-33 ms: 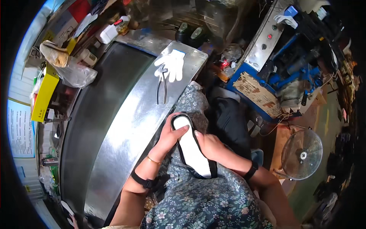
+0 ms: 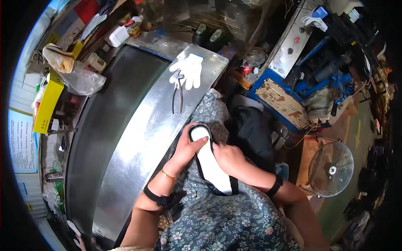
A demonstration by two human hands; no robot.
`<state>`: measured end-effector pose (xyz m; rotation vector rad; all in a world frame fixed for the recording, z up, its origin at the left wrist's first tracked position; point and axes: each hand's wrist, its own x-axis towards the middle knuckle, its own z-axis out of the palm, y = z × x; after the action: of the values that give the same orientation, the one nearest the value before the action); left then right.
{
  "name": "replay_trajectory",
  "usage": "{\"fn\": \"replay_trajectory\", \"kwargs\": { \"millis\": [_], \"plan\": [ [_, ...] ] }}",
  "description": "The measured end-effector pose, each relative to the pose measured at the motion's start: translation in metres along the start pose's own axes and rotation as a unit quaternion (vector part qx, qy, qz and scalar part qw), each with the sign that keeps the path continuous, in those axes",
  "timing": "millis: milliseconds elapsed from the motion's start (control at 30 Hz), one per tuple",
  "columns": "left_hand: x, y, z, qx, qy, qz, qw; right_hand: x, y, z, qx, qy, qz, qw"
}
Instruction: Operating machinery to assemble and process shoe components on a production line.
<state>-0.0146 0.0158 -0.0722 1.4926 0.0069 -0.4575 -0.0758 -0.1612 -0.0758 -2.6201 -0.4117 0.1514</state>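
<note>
A shoe (image 2: 209, 163) rests on my floral-patterned lap, its long white insole face turned up and framed by a black edge. My left hand (image 2: 188, 146) is closed around its upper left edge near the rounded end, the thumb pressed on the white face. On the opposite edge my right hand (image 2: 231, 160) is closed against the black rim, its fingertips partly hidden. Beyond them, on the shiny metal bench (image 2: 130, 138), a pair of pincers (image 2: 177, 96) lies with its head against a white glove (image 2: 190, 71).
A dark belt (image 2: 106, 113) runs along the bench's left side. Further left stand a yellow box (image 2: 49, 104) and a clear plastic bag (image 2: 86, 81). To the right are a blue machine (image 2: 272, 98) with a button panel and a round caged fan (image 2: 331, 169).
My right hand has shifted slightly along the shoe's edge, its thumb now less visible. My left hand keeps its hold, and the shoe stays in place.
</note>
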Motion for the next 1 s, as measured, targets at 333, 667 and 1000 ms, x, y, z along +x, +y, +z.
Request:
{"fn": "replay_trajectory", "kwargs": {
  "millis": [333, 667, 1000],
  "plan": [
    [0.011, 0.02, -0.001, 0.005, -0.037, -0.035, 0.999, -0.033, 0.007, 0.002, 0.416, -0.131, 0.164, 0.885],
    [0.004, 0.025, -0.014, 0.533, 0.168, -0.044, 0.828, 0.023, -0.042, -0.008, 0.392, -0.093, 0.211, 0.891],
    [-0.007, 0.031, -0.068, 0.299, -0.131, -0.06, 0.943, 0.012, -0.035, 0.037, 0.444, 0.071, 0.091, 0.889]
  ]
}}
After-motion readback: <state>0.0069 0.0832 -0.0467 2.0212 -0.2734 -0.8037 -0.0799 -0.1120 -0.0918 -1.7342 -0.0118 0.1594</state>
